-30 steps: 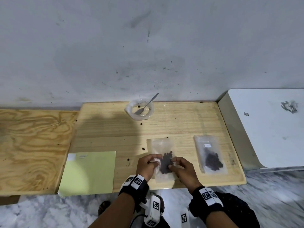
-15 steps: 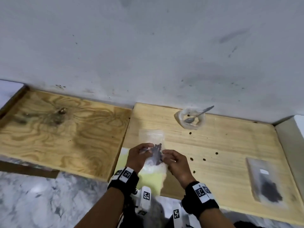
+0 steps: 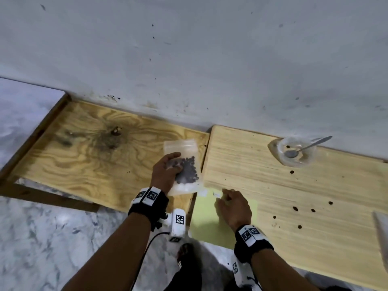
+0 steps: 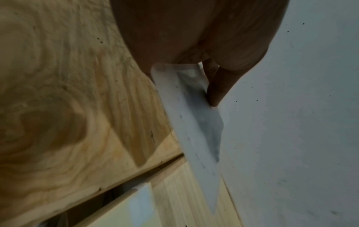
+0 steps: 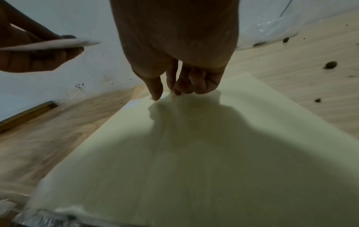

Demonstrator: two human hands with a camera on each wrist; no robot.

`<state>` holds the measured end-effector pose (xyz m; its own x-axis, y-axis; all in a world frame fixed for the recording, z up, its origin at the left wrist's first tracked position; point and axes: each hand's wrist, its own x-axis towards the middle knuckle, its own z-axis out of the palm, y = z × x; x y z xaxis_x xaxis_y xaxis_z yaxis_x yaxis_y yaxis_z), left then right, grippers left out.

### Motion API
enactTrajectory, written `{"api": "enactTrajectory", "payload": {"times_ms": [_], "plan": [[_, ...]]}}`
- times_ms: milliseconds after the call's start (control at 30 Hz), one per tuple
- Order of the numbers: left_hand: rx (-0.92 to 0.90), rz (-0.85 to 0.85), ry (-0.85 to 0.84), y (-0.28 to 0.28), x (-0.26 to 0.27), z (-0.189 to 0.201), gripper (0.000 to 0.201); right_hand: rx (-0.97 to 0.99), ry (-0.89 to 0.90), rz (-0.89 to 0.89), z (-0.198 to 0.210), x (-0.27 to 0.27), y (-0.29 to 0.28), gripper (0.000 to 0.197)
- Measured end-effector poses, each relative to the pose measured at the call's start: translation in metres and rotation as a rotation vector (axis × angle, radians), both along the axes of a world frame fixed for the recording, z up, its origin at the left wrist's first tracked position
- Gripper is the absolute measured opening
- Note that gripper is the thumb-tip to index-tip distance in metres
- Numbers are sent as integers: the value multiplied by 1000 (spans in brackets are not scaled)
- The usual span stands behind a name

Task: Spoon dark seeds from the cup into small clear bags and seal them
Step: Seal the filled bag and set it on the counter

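My left hand (image 3: 171, 168) grips a small clear bag (image 3: 184, 147) with dark seeds (image 3: 189, 172) in its lower half, held above the right end of the darker plywood board. In the left wrist view the bag (image 4: 186, 115) shows edge-on under the thumb (image 4: 215, 92). My right hand (image 3: 225, 196) is lowered onto the top edge of a pale yellow sheet (image 3: 207, 223), its bent fingertips beside a small white label (image 3: 216, 194). Nothing shows between thumb and fingers (image 5: 157, 92). The clear cup (image 3: 298, 152), with a spoon (image 3: 310, 144) in it, stands at the wall.
Loose seeds (image 3: 295, 208) lie scattered on the light wooden table (image 3: 241, 156). A corner of another bag (image 3: 381, 229) shows at the right edge. The darker plywood board (image 3: 84, 154) lies to the left, with marble floor below and a grey wall behind.
The view has swung left. My right hand let go of the bag and dropped to the yellow sheet. My left hand carried the bag left, over the darker board.
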<state>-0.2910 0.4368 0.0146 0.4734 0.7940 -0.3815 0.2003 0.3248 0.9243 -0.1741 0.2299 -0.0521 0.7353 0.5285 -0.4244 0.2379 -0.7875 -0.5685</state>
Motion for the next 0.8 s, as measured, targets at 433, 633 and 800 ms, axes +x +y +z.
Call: {"api": "enactTrajectory", "payload": {"times_ms": [433, 633, 800], "plan": [[-16, -56, 62, 0, 15, -5, 42, -90, -51, -43, -10, 6, 15, 17], [-33, -33, 67, -4, 16, 0, 32, -53, 17, -21, -12, 12, 17, 7], [12, -5, 34, -8, 15, 7, 26, 156, 122, -153, 2, 19, 14, 16]]}}
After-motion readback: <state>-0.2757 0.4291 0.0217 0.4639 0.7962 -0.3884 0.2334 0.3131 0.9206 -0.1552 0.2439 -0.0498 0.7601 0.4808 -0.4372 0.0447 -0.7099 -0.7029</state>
